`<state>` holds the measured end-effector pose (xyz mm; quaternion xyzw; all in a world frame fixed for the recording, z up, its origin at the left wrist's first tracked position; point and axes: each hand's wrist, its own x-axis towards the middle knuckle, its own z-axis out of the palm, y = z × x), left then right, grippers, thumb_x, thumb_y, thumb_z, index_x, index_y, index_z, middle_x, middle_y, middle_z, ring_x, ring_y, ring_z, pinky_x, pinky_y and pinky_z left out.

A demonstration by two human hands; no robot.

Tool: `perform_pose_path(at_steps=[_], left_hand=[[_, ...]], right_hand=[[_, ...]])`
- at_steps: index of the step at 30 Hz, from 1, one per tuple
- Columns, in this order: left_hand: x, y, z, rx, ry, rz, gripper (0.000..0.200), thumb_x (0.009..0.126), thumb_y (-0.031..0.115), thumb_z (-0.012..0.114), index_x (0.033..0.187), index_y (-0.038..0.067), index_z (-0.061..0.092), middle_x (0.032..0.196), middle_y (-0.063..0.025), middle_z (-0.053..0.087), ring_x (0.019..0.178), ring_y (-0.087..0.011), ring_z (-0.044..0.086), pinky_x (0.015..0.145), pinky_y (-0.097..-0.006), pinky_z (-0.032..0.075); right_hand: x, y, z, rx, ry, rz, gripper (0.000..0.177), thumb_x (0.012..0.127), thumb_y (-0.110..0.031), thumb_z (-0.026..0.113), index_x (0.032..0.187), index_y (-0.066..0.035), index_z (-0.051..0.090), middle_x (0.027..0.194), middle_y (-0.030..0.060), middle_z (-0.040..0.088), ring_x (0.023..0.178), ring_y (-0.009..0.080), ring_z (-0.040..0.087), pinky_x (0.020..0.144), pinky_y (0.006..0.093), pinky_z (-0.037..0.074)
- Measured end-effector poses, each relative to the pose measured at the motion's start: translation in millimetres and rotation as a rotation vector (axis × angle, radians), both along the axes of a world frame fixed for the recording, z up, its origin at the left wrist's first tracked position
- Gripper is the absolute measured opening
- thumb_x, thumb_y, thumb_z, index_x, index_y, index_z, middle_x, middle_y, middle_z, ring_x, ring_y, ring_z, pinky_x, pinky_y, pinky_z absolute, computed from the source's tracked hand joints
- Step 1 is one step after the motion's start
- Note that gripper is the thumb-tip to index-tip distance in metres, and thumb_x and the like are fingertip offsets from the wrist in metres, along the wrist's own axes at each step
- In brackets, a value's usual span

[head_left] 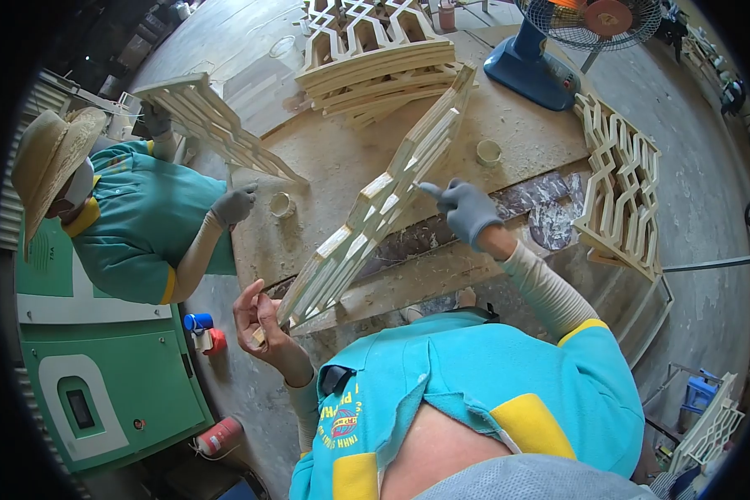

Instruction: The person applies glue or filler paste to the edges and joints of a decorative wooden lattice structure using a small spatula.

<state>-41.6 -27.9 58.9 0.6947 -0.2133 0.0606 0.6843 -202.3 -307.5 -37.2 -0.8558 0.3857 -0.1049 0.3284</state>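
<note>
A pale wooden lattice frame (375, 200) stands tilted over the table, its far end near the stacked frames. My left hand (262, 325) is bare and grips the near lower end between thumb and fingers. On my right hand (467, 210) is a grey glove; its index finger points out to the lattice's right side, and the other fingers are curled. Whether that fingertip touches the wood or holds anything is too small to tell. A small round cup (489, 152) sits on the table beyond my right hand.
Stacked lattice frames (375, 71) lie at the table's far side, more (621, 187) at the right. A blue fan (529, 67) stands between them. At the left, a co-worker (154, 217) in a straw hat holds another lattice (225, 125) near a second cup (282, 205).
</note>
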Motion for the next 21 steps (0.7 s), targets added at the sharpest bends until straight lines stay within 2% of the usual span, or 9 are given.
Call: perform_pose_path(at_steps=[1,4,7,10,13,16,17,20,21], left_hand=[[0,0,0,0.003,-0.004,0.0,0.018,0.09,0.002,0.055,0.104,0.0,0.066,0.072,0.0002,0.051,0.06,-0.0042,0.046,0.057,-0.0184,0.035],[-2,-1,2,0.002,-0.006,0.012,0.018,0.09,0.002,0.055,0.104,0.0,0.066,0.073,0.0001,0.052,0.06,-0.0045,0.045,0.057,-0.0186,0.036],[-2,-1,1,-0.001,0.012,0.024,0.019,0.09,0.002,0.055,0.104,0.0,0.066,0.073,0.0,0.052,0.06,-0.0049,0.045,0.057,-0.0186,0.036],[-1,3,0,0.018,-0.009,0.002,0.018,0.09,0.003,0.056,0.105,0.0,0.066,0.073,0.0,0.052,0.061,-0.005,0.046,0.057,-0.0185,0.036],[-2,1,-1,-0.006,-0.011,0.011,0.019,0.09,0.003,0.056,0.105,-0.001,0.066,0.073,0.0002,0.052,0.062,-0.005,0.047,0.058,-0.0183,0.036],[-2,2,0,0.003,-0.015,0.005,0.019,0.089,0.002,0.056,0.105,-0.001,0.066,0.074,0.0002,0.052,0.061,-0.0052,0.047,0.058,-0.0184,0.037],[-2,3,-1,-0.002,-0.011,0.002,0.019,0.089,0.002,0.056,0.105,-0.001,0.066,0.074,0.0001,0.052,0.061,-0.0052,0.047,0.058,-0.0185,0.037],[-1,4,-3,-0.01,-0.01,-0.001,0.019,0.089,0.002,0.056,0.105,-0.001,0.066,0.074,0.0,0.052,0.061,-0.0053,0.047,0.058,-0.0186,0.038],[0,4,-3,-0.007,-0.014,0.004,0.019,0.089,0.002,0.056,0.104,-0.001,0.066,0.074,-0.0001,0.052,0.061,-0.0053,0.047,0.058,-0.0185,0.037]], right_hand=[[1,3,-2,-0.008,0.01,0.033,0.038,0.085,-0.008,0.056,0.119,-0.021,0.069,0.086,0.0138,0.058,0.079,0.0301,0.06,0.072,0.0372,0.045],[-10,-7,14,0.359,-0.128,0.084,0.024,0.083,-0.014,0.058,0.101,-0.013,0.073,0.095,0.016,0.061,0.089,0.037,0.061,0.077,0.042,0.047],[-9,-13,9,0.131,-0.118,-0.039,0.024,0.082,-0.014,0.059,0.102,-0.012,0.073,0.095,0.0158,0.063,0.09,0.0362,0.062,0.078,0.0415,0.047],[-3,-5,0,0.089,-0.041,0.058,0.025,0.083,-0.015,0.059,0.104,-0.014,0.073,0.096,0.0155,0.064,0.089,0.035,0.062,0.079,0.0413,0.047],[-15,-17,9,0.196,-0.14,0.136,0.027,0.086,-0.019,0.059,0.11,-0.02,0.072,0.096,0.0137,0.064,0.087,0.0331,0.063,0.078,0.041,0.048],[-14,-45,15,0.091,0.034,-0.169,0.036,0.086,-0.022,0.062,0.121,-0.029,0.067,0.092,0.0119,0.063,0.085,0.0314,0.065,0.076,0.0418,0.049],[-16,-48,14,-0.15,0.005,-0.141,0.037,0.086,-0.024,0.066,0.123,-0.027,0.066,0.09,0.0119,0.065,0.083,0.0316,0.067,0.076,0.0425,0.05],[-6,-33,14,-0.262,0.086,-0.192,0.035,0.087,-0.008,0.06,0.113,-0.028,0.07,0.081,0.0105,0.055,0.07,0.0284,0.059,0.072,0.0386,0.048],[-5,-28,6,-0.243,0.087,-0.182,0.032,0.086,-0.007,0.059,0.11,-0.026,0.071,0.081,0.0105,0.055,0.071,0.0289,0.06,0.072,0.0396,0.048]])
